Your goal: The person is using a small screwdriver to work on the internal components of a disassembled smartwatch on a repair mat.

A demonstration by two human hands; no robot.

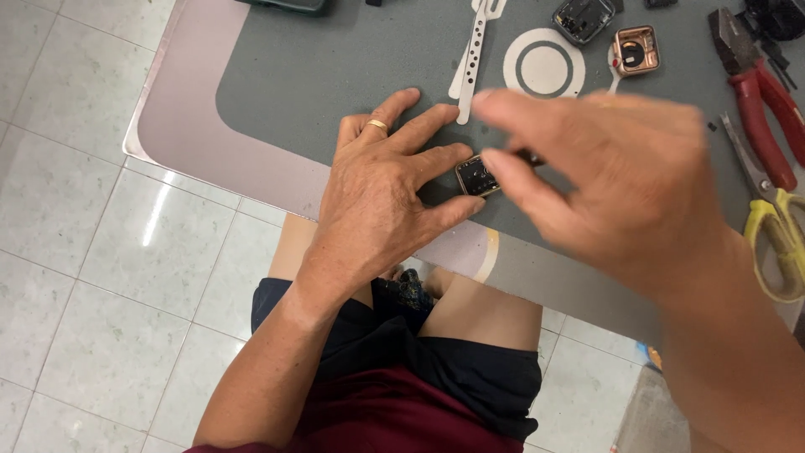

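At the bottom of the frame we saw our dark shorts and red shirt, with the pale tiled floor (101,277) on the left. Just above them, in the middle, our left hand (377,201) lay flat on the worktop (277,84) with its fingers spread, a gold ring (376,125) on one finger. Its thumb and first finger touched the small square watch case (476,176) and held it down on the grey mat. Our right hand (620,184) was blurry and hung over the right side of the case, fingers bent and a little apart; we could not tell if it held anything. Farther up lay a white strap (475,52) and a white ring (543,64). At the top sat a rose-gold watch case (636,51) and a dark one (582,19). On the right edge lay red pliers (759,101) and yellow scissors (776,226).
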